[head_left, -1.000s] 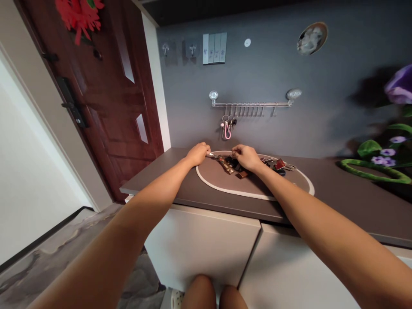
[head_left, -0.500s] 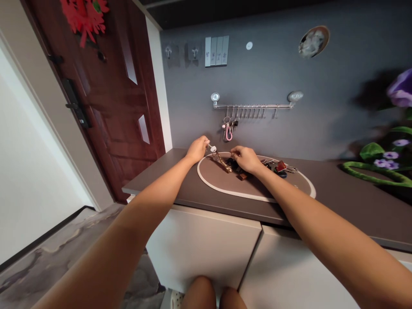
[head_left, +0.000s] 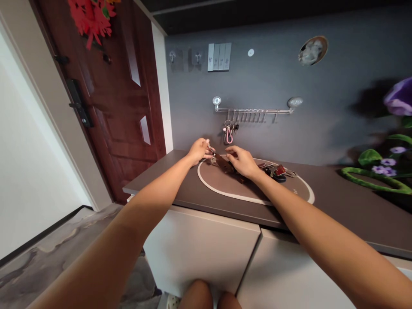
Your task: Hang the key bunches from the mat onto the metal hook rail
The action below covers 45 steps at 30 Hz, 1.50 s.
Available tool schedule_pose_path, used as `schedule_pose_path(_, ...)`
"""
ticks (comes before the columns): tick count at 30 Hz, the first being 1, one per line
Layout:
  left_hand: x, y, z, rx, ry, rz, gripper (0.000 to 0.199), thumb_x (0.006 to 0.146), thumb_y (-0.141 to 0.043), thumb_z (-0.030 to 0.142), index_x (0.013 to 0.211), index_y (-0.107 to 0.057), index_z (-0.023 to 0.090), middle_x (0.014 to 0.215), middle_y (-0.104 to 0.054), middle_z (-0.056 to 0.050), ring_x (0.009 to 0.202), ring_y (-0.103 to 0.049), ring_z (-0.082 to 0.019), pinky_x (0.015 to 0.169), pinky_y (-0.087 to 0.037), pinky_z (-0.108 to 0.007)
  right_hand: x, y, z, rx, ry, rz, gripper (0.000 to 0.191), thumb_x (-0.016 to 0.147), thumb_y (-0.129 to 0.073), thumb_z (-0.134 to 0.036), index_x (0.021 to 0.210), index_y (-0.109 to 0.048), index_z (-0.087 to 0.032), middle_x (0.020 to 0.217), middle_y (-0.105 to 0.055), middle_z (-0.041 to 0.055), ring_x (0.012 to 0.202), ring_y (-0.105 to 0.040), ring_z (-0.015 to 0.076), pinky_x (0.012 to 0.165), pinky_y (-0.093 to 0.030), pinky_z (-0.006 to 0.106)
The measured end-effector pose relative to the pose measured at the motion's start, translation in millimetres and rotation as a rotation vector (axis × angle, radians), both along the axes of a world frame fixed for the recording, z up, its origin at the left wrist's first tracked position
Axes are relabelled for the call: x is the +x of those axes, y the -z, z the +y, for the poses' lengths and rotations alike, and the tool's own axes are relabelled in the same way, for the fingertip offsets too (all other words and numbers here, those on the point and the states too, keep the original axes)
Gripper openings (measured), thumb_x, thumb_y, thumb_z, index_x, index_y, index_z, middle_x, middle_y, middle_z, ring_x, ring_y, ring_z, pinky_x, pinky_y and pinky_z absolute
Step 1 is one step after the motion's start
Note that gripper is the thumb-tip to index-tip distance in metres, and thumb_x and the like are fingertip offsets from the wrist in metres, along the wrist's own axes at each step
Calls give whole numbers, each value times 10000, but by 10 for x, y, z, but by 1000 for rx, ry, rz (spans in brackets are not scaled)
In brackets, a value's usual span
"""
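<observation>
My left hand (head_left: 200, 152) pinches a bunch of keys (head_left: 213, 159) by its upper end, over the left edge of the oval mat (head_left: 222, 195). A brown strap or keychain (head_left: 222, 163) trails from near the keys toward the mat; its far end is blurred. Just right of it, my right hand (head_left: 240, 159) is held low over the mat with thumb and fingers apart and nothing visible between them. Dark items under that hand are partly hidden. Right of my wrist lie a red key holder (head_left: 280, 170) and a black key fob (head_left: 279, 178).
A clear rail with hooks (head_left: 252, 111) is fixed to the grey wall, with a pink-looped keychain (head_left: 229, 135) hanging at its left. Purple flowers with green stems (head_left: 383, 169) stand on the counter (head_left: 347, 214) at right. A dark red door (head_left: 112, 107) is at left.
The keys in my left hand have dropped to hang below the fingers. My right hand has opened its fingers and shifted slightly left. The view has tilted slightly up.
</observation>
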State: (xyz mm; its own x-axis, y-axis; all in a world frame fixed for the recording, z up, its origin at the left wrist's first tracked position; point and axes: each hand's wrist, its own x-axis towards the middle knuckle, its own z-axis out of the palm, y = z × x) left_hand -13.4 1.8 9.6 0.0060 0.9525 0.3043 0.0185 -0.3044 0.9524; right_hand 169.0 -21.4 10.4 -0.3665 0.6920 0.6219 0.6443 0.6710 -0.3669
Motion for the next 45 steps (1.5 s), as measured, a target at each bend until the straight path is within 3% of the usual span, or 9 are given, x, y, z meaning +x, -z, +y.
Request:
schedule_pose_path(5, 14, -12, -28, -36, 52, -72, 208, 866, -351, 345, 769, -353, 160, 668, -593, -19, 613, -608, -110, 670, -515, -366, -64, 9, -37, 97, -111, -32, 192, 781, -466, -269, 890, -591, -173, 883, -610, 53, 813, -542, 153, 749, -410, 280)
schedule_pose_path(10, 58, -45, -97, -63, 71, -109, 202, 865, -360, 319, 748, -364, 154, 664, -588, -21, 610, -612, -114, 688, -513, -369, -88, 47, -8, 110, -124, -75, 203, 781, -479, -335, 771, -605, -175, 786, -596, 44, 761, -520, 150, 740, -382, 281)
schedule_pose_path(18, 74, -26, -89, -45, 169, -145, 182, 868, -361, 289, 757, -385, 146, 698, -601, -34, 629, -621, -116, 735, -500, -385, -81, 54, 3, 99, -60, -106, 200, 781, -480, -324, 751, -608, -173, 759, -597, 46, 721, -511, 150, 714, -367, 279)
schedule_pose_path(31, 76, -55, -96, 20, 130, -244, 185, 839, -431, 286, 751, -429, 123, 692, -583, -26, 675, -618, -106, 810, -479, -382, -55, -36, 35, 114, 20, 34, 195, 784, -457, -293, 759, -606, -170, 779, -614, 48, 761, -525, 157, 723, -370, 270)
schedule_pose_path(40, 71, -29, -92, 73, 160, -173, 198, 784, -528, 292, 786, -484, 98, 738, -609, -51, 702, -616, -111, 791, -485, -343, 42, -142, 81, 202, 143, 113, 218, 798, -433, -342, 781, -595, -197, 837, -620, 70, 866, -479, 222, 785, -334, 362)
schedule_pose_path(45, 95, 17, -66, 95, 207, -90, 223, 740, -583, 301, 793, -509, 97, 758, -616, -57, 726, -602, -104, 758, -476, -313, 88, -198, 77, 174, 134, 153, 224, 816, -394, -334, 814, -568, -193, 868, -616, 66, 852, -488, 210, 771, -345, 350)
